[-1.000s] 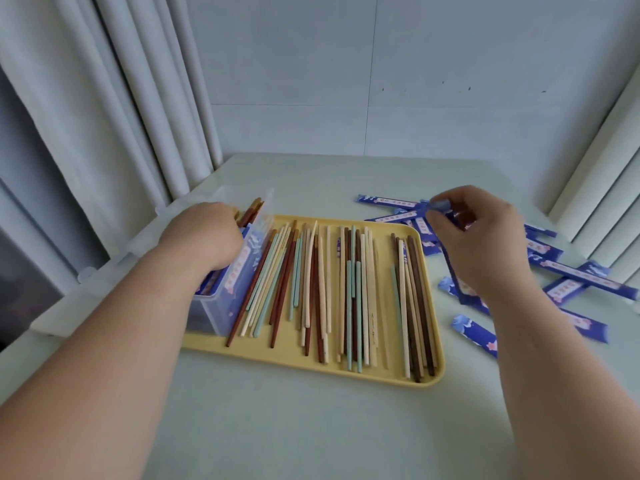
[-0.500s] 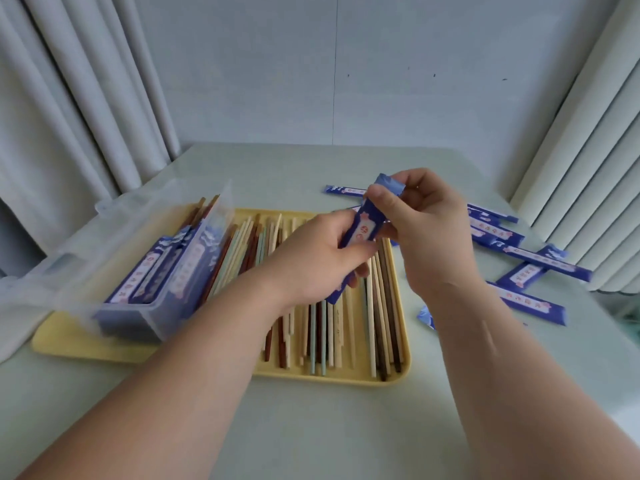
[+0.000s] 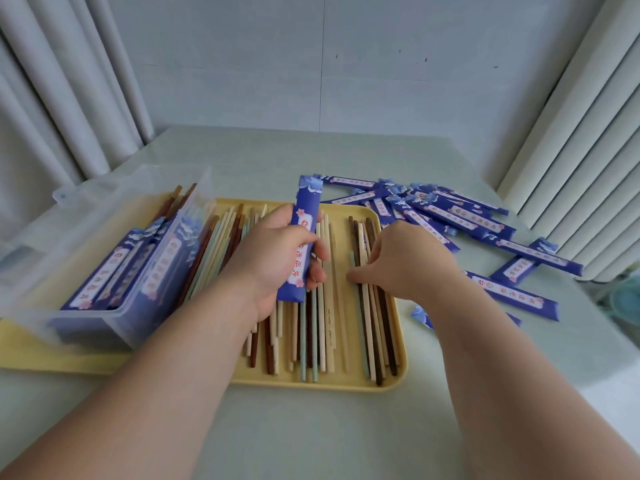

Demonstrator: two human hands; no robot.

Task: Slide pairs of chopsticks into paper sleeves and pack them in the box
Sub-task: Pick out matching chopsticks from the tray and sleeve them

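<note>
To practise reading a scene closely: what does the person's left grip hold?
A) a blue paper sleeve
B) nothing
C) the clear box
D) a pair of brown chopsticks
A: the left grip is curled round a blue sleeve held over the tray, while the right grip rests on chopsticks lying in it.
</note>
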